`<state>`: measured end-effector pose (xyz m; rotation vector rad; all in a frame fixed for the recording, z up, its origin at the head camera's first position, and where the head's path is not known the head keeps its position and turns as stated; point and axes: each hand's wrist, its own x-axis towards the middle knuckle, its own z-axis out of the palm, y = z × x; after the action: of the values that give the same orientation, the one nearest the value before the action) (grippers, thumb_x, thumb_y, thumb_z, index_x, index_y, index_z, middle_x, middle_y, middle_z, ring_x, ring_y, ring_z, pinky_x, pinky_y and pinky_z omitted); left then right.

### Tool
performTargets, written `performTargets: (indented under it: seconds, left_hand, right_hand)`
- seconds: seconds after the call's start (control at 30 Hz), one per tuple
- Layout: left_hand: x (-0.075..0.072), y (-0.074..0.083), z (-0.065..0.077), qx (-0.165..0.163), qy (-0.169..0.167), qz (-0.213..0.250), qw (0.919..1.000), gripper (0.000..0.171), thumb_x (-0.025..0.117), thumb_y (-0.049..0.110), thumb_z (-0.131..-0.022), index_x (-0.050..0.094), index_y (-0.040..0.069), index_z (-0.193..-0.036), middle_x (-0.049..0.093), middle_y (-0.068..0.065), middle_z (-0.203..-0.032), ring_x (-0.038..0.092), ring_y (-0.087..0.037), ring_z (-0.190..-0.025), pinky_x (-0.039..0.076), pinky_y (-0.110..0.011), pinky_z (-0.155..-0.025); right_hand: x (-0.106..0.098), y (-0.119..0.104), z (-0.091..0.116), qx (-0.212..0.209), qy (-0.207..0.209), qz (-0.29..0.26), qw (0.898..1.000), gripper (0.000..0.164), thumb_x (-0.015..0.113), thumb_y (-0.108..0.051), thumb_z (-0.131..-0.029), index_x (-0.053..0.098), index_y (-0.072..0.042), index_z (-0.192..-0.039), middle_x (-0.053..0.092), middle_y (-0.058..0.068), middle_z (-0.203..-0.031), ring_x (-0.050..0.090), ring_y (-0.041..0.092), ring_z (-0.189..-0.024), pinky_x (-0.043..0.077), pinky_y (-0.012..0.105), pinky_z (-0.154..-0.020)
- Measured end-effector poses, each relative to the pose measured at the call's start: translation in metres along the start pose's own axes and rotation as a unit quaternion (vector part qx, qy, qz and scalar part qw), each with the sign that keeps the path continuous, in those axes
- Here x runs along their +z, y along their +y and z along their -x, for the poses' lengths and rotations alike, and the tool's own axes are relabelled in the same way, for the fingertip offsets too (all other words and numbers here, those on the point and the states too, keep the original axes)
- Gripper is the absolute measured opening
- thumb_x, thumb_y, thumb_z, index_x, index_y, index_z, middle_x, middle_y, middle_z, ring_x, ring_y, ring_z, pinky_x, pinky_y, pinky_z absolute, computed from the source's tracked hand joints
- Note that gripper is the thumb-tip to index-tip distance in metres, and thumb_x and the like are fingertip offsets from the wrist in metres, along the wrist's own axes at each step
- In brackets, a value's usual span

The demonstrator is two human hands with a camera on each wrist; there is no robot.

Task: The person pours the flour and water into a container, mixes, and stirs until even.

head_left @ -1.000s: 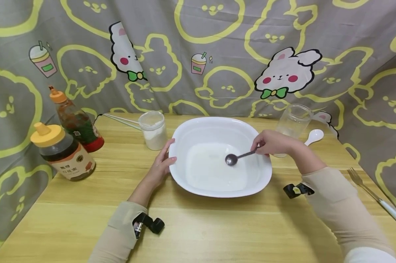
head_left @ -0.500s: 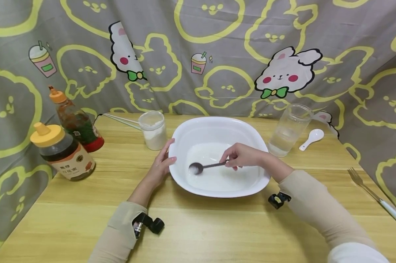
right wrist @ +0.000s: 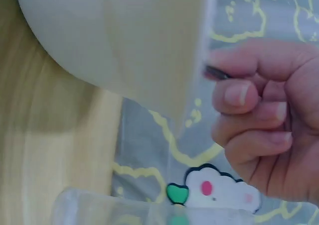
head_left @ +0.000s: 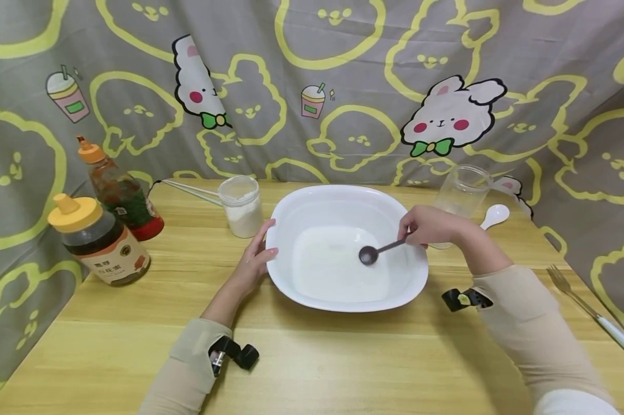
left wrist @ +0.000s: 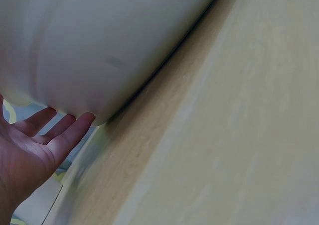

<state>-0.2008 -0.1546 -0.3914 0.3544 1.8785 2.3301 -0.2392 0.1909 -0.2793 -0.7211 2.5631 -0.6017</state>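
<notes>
A white oval basin (head_left: pixel 337 203) stands mid-table in the head view, with a whitish liquid (head_left: pixel 332 282) in its bottom. My left hand (head_left: pixel 252 260) holds its left rim, thumb over the edge; the left wrist view shows fingers (left wrist: pixel 75 128) against the outer wall. Over the basin's right side, my right hand (head_left: pixel 430 225) pinches the handle of a dark measuring spoon (head_left: pixel 369 255). The spoon's round bowl is down at the liquid. Only the handle's end (right wrist: pixel 217 72) shows in the right wrist view, past the rim, with the other fingers curled below it.
A jar of white powder (head_left: pixel 243 216) stands left of the basin, chopsticks (head_left: pixel 197 191) behind it. Two sauce bottles, one yellow-capped (head_left: pixel 104 248) and one orange-capped (head_left: pixel 127 202), are far left. At right are a clear jar (head_left: pixel 462 193), a white spoon (head_left: pixel 496 215) and a fork (head_left: pixel 576 294).
The right hand carries the measuring spoon left across the basin, then back to the right side, near where it was a second ago. The left hand and basin stay put.
</notes>
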Motion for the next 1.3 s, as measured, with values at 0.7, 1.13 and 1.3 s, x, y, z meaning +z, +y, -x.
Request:
performTargets:
  seconds: [0.7, 1.13, 1.3]
  left_hand:
    - [-0.001, -0.001, -0.001, 0.001, -0.003, -0.005, 1.0, 0.063, 0.047, 0.01, -0.079, 0.023, 0.021, -0.137, 0.031, -0.02, -0.128, 0.038, -0.043, -0.105, 0.046, -0.048, -0.073]
    - [-0.001, -0.002, 0.0, 0.004, -0.005, -0.003, 1.0, 0.063, 0.048, 0.011, -0.079, 0.022, 0.02, -0.136, 0.033, -0.025, -0.123, 0.04, -0.044, -0.102, 0.046, -0.049, -0.072]
    - [-0.001, -0.002, -0.001, 0.007, -0.005, -0.006, 0.9999, 0.063, 0.047, 0.012, -0.079, 0.022, 0.02, -0.136, 0.033, -0.025, -0.122, 0.04, -0.044, -0.101, 0.049, -0.043, -0.069]
  right_hand:
    - [0.004, -0.006, 0.002, -0.022, -0.007, -0.003, 1.0, 0.016, 0.051, 0.005, -0.072, 0.064, -0.004, -0.078, 0.049, 0.002, -0.054, 0.044, 0.014, -0.045, 0.038, 0.025, -0.042]
    - [0.047, -0.005, -0.039, -0.093, -0.006, -0.113, 0.989, 0.015, 0.056, -0.003, -0.08, 0.063, 0.0, -0.093, 0.052, 0.004, -0.052, 0.044, 0.019, -0.048, 0.034, 0.021, -0.045]
    - [0.039, -0.005, -0.02, -0.117, -0.059, -0.102, 0.986, 0.013, 0.057, 0.001, -0.076, 0.065, 0.0, -0.085, 0.051, 0.003, -0.05, 0.048, 0.022, -0.046, 0.036, 0.019, -0.044]
